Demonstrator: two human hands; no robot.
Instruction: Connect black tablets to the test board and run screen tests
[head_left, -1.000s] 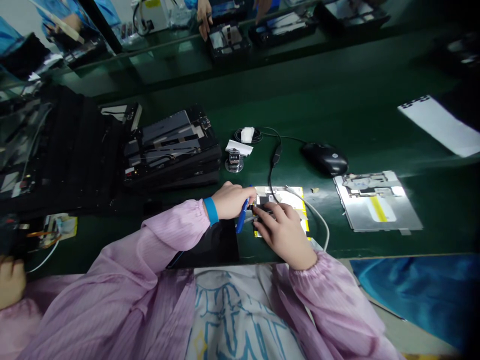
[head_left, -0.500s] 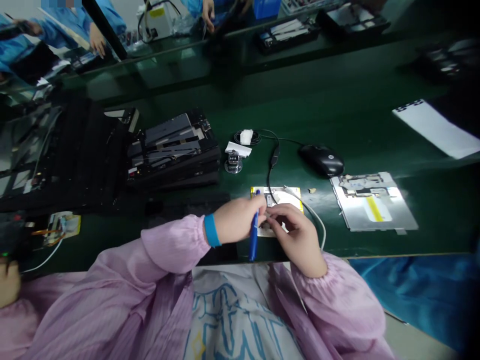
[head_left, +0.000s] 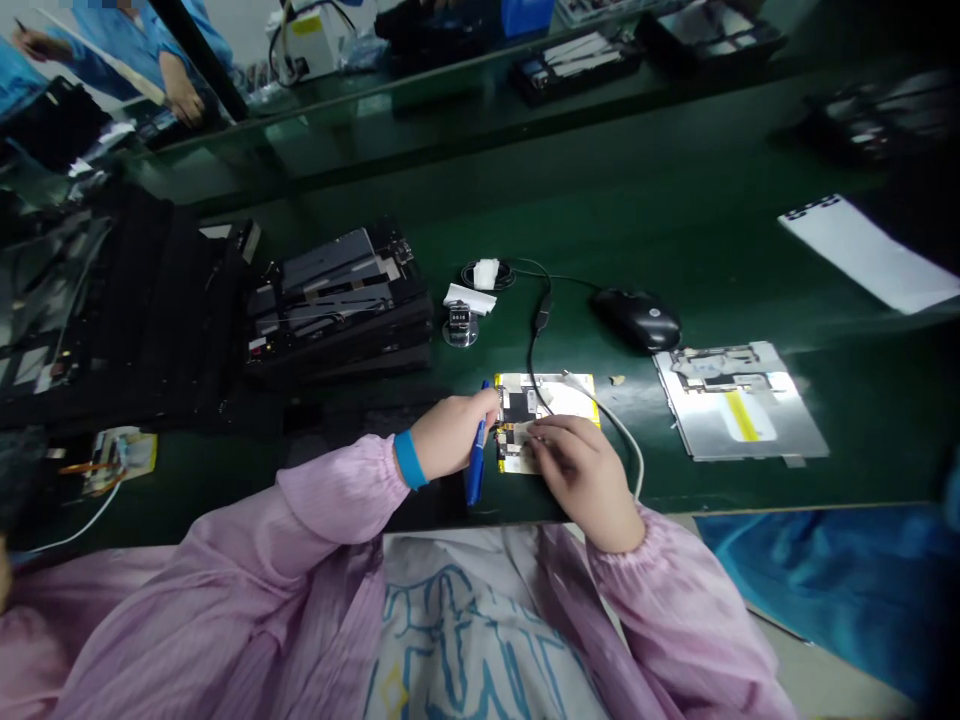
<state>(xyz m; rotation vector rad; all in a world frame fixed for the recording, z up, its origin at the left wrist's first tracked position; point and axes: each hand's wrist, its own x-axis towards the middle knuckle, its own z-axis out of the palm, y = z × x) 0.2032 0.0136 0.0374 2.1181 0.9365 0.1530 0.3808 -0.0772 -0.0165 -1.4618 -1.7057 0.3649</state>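
Note:
My left hand [head_left: 456,435], with a blue band at the wrist, is closed round a blue pen [head_left: 475,470] that points down toward the table edge. It is at the left side of a flat battery pack with a small circuit board [head_left: 517,405], edged in yellow. Over the pack's lower right part lies my right hand [head_left: 585,480], its thumb and fingers drawn together; what they pinch, if anything, is hidden. A black cable [head_left: 531,362] runs down to the pack near those fingers. A white cable [head_left: 628,440] curves past the right hand.
A black mouse [head_left: 637,320] and a silver metal panel [head_left: 720,415] lie to the right. A small counter [head_left: 459,320] stands behind the pack. Stacked black device parts [head_left: 337,310] fill the left. Across the bench is a co-worker's hand [head_left: 181,92].
My left hand has moved left with the pen, away from the right hand, uncovering more of the circuit board. My right hand stays over the pack.

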